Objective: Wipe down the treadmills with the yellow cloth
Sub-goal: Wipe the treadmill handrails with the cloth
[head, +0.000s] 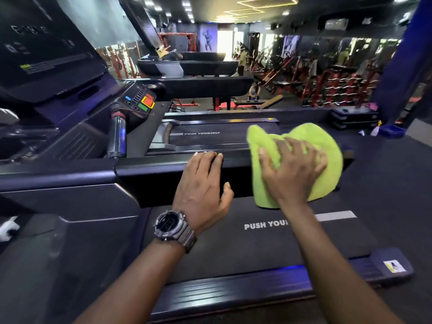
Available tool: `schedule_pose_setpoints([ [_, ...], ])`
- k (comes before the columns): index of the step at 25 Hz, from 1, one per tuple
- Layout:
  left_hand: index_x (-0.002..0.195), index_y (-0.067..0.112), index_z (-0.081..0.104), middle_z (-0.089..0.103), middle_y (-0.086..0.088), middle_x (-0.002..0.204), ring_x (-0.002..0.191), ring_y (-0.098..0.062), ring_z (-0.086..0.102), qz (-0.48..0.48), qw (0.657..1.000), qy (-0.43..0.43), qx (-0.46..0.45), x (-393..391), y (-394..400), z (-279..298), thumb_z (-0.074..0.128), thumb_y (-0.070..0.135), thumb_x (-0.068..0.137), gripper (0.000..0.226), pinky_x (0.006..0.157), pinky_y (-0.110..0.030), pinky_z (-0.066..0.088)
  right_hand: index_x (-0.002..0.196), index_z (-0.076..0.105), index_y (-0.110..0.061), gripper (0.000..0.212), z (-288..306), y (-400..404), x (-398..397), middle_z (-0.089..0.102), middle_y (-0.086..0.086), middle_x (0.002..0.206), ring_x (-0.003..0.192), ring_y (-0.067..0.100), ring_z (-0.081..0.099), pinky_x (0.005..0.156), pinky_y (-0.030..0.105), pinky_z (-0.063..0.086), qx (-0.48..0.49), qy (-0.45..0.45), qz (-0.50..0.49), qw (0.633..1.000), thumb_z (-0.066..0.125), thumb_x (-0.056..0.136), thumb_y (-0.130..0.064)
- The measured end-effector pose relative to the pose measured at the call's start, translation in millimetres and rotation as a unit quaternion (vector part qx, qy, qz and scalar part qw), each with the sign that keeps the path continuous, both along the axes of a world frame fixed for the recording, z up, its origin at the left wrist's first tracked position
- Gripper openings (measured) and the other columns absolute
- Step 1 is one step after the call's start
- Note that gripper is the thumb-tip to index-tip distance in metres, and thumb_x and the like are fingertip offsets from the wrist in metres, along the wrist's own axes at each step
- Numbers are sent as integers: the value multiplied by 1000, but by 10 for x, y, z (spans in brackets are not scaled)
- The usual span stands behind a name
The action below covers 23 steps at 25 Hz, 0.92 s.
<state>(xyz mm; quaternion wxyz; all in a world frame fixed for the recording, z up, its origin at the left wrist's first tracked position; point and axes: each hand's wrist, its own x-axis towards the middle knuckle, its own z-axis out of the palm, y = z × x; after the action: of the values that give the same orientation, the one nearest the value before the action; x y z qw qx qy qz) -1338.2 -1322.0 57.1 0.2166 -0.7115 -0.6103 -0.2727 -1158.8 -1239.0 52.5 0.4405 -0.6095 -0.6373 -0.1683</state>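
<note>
A black treadmill handrail (163,169) runs across the middle of the view above a belt (233,249) printed "PUSH YOUR". The yellow-green cloth (327,160) is draped over the rail's right end. My right hand (292,169) lies spread flat on the cloth and presses it against the rail. My left hand (205,183), with a watch on its wrist, rests on the rail just left of the cloth, fingers over the top edge and thumb on the near face. The rail's right end is hidden under the cloth.
The console (46,54) and button panel (142,101) of this treadmill rise at the left. A second treadmill belt (210,136) lies just beyond the rail, with more treadmills behind it. Red weight machines (327,78) and people fill the far room. A blue pillar (404,66) stands right.
</note>
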Motion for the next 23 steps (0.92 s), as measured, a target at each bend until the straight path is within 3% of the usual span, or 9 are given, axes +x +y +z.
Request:
schedule_pose_setpoints([
  [4,131,1,53,54,-14,129,122,-31,47,-39,999,7,-14,113,60,58,50,33,82,59,110,-43,36,124,64,-31,49,-82,41,279,62,-3,128,121,26,54,111,51,27,38,-113,111,987,44,93,-63],
  [8,129,4,55,54,-9,127,119,-28,49,-66,997,33,-33,436,176,130,47,39,85,56,106,-42,39,121,66,-27,63,-90,264,758,60,0,133,132,32,46,116,61,19,4,88,-23,996,38,88,-73],
  [11,128,6,55,54,-8,126,118,-27,49,-76,995,41,-40,669,271,164,47,39,84,56,105,-42,40,127,60,-33,78,-163,157,530,52,-4,141,143,29,33,118,53,2,-10,40,-40,998,41,75,-88],
  [14,130,5,55,54,-9,128,119,-28,49,-64,996,46,-44,815,325,154,47,40,84,58,105,-42,40,130,58,-32,64,-266,349,834,47,-1,146,143,26,33,119,55,19,49,174,5,983,55,81,-73],
  [15,130,5,55,54,-9,129,120,-29,48,-57,996,47,-43,848,338,148,47,40,84,58,106,-43,39,131,56,-30,61,-307,440,960,48,1,145,139,24,39,115,53,30,70,297,53,951,59,82,-66],
  [16,130,6,55,53,-9,129,120,-29,48,-51,997,46,-43,873,351,143,47,40,84,59,106,-43,39,131,55,-28,60,-315,474,1064,52,2,142,132,20,48,108,46,39,80,464,137,871,61,83,-63],
  [18,132,6,54,53,-9,131,122,-29,48,-41,997,41,-42,890,355,127,47,39,83,59,107,-43,38,135,54,-25,68,-376,401,1038,65,1,128,110,17,64,91,37,52,42,708,281,646,60,83,-68],
  [20,133,5,54,53,-10,131,122,-30,47,-41,998,38,-36,911,356,101,48,36,82,59,108,-43,37,142,50,-31,72,-551,375,870,68,-3,121,106,22,63,95,44,54,-33,791,343,506,50,85,-74],
  [23,134,3,53,52,-14,132,122,-33,46,-51,998,32,-19,921,355,53,50,31,81,60,109,-43,35,152,34,-36,94,-953,390,548,44,2,152,143,34,31,117,63,17,-125,825,386,393,51,75,-87],
])
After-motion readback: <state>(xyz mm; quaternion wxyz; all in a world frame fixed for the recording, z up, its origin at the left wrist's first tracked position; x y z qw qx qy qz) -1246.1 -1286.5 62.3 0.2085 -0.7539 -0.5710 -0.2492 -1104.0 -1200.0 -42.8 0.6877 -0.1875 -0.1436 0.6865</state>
